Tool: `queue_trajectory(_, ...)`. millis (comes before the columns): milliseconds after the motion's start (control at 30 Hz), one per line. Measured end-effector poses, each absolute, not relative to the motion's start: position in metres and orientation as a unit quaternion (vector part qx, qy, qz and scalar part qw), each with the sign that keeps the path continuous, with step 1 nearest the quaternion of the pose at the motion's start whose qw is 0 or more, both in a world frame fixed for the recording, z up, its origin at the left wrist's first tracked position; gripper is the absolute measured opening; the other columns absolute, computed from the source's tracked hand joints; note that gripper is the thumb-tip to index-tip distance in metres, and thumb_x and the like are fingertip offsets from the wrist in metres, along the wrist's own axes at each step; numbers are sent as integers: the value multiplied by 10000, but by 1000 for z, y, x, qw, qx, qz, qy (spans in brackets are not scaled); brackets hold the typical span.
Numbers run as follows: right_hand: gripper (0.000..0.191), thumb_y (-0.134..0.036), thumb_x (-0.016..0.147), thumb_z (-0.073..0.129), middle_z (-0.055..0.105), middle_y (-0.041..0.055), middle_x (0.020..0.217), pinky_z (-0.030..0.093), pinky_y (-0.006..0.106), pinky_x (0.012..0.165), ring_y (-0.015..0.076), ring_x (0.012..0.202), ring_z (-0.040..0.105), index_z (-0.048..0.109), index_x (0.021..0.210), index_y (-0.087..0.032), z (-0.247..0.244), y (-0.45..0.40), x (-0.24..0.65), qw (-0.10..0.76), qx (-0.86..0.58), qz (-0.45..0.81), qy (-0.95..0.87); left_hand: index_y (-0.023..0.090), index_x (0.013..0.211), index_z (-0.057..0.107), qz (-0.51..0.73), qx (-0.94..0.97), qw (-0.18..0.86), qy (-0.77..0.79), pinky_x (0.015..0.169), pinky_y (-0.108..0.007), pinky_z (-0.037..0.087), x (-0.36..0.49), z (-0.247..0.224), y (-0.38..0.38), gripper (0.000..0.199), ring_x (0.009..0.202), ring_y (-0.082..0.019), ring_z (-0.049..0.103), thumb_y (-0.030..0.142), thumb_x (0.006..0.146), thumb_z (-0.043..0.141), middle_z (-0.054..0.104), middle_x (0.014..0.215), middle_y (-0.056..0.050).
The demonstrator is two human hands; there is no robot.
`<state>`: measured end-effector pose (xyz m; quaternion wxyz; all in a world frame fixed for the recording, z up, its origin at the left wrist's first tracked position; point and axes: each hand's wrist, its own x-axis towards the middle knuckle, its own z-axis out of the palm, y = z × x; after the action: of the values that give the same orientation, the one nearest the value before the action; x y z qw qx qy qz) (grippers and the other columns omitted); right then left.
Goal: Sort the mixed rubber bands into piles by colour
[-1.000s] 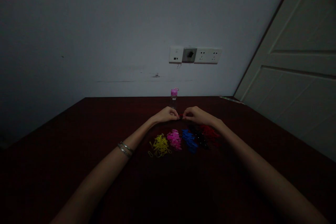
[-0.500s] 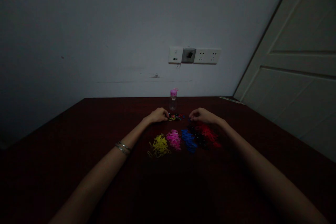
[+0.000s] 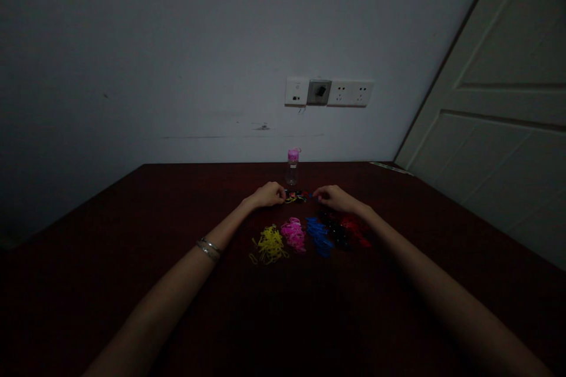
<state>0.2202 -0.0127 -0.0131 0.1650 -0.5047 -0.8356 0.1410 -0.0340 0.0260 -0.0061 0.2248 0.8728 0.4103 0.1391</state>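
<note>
A small mixed pile of colourful rubber bands (image 3: 297,197) lies on the dark reddish table between my two hands. My left hand (image 3: 269,194) rests at the pile's left edge with its fingers curled together; what they hold, if anything, is hidden. At the right end of the pile, the fingertips of my right hand (image 3: 333,197) are drawn together close to a bit of blue; I cannot make out what is in them. Nearer to me lie sorted heaps: yellow bands (image 3: 270,245), pink bands (image 3: 293,234), blue bands (image 3: 319,238), black bands (image 3: 338,234) and red bands (image 3: 359,232), partly under my right forearm.
Just behind the mixed pile stands a clear bottle (image 3: 291,174) with a pink cap. A pale wall with sockets (image 3: 349,93) rises at the table's back edge. A light panelled door (image 3: 499,129) is on the right. The room is dim.
My right hand has moved left, closer to the mixed pile. My left hand has stayed nearly in place at the pile's left side. The sorted heaps look the same.
</note>
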Motion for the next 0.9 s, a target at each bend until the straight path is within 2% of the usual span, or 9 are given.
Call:
queue_trajectory(533, 285, -177, 683, 509, 613, 48, 749, 425, 241, 599, 124, 645, 537, 614, 942, -117, 11, -13, 235, 255, -492, 259, -791, 108, 756, 674, 164, 872, 219, 405, 569, -191, 353, -38, 8, 28, 207, 607, -97, 504, 199, 636, 533, 627, 676, -26)
queue_trajectory(667, 291, -161, 667, 497, 620, 47, 743, 421, 236, 579, 113, 622, 532, 615, 928, -106, 17, -21, 223, 235, -481, 313, -784, 125, 737, 668, 143, 876, 192, 419, 568, -188, 350, -43, 9, 34, 193, 609, -96, 505, 201, 626, 530, 622, 678, -19)
queue_trajectory(900, 331, -110, 618, 516, 636, 48, 727, 434, 239, 588, 122, 648, 561, 614, 935, -95, 16, -33, 192, 117, -408, 407, -809, 107, 752, 669, 97, 894, 185, 397, 568, -200, 342, -49, 16, 33, 214, 575, -89, 482, 162, 632, 501, 612, 652, -21)
